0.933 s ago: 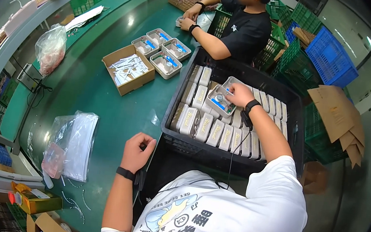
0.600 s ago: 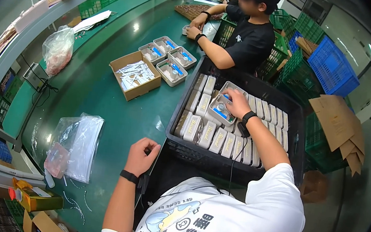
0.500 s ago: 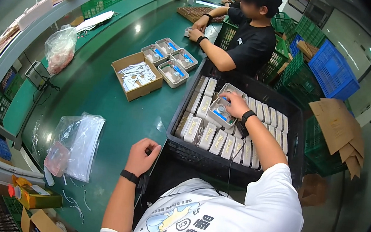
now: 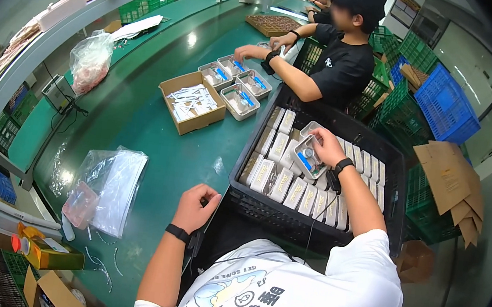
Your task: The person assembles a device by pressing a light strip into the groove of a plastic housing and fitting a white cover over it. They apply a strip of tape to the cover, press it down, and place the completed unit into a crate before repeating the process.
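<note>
Over the black crate [image 4: 288, 209], my right hand [image 4: 328, 146] grips the rim of an open whitish tin box [image 4: 311, 159]. Blue strips and a small round part show inside that box, which is tilted. Another open tin [image 4: 308, 128] is partly hidden behind it. Below, closed tins with gold lettering [image 4: 297, 190] stand packed on edge in rows. My left hand [image 4: 195, 207] rests at the table's edge, its fingers curled in a loose fist with nothing visible in them.
Open tins [image 4: 240, 101] with blue strips stand beside a cardboard box [image 4: 187, 123] of white slips. A co-worker's arm [image 4: 295, 77] reaches over these tins. Plastic bags [image 4: 118, 190] lie left on the green table [image 4: 177, 163]. Stacked crates [image 4: 449, 102] and flattened cardboard [image 4: 451, 182] stand at right.
The tin in my right hand has been lifted and tipped more upright. One hand of the co-worker has moved over to the open tins. My left hand keeps its place; the view has shifted slightly.
</note>
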The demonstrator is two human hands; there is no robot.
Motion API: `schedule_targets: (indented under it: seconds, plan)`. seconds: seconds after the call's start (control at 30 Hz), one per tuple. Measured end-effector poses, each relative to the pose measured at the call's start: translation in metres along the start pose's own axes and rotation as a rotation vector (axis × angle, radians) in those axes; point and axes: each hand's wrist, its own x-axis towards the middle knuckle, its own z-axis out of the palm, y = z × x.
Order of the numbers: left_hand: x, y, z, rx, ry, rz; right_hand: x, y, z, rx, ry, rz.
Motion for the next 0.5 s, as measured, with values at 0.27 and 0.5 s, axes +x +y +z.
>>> schedule_targets:
  seconds: [0.27, 0.5]
  plan:
    - [0.001, 0.008, -0.001, 0.024, -0.012, -0.049, -0.03, 0.027, -0.012, 0.202, 0.14, 0.034]
    - [0.001, 0.004, 0.001, 0.007, -0.006, -0.041, -0.049, 0.047, -0.028, 0.399, 0.289, 0.079]
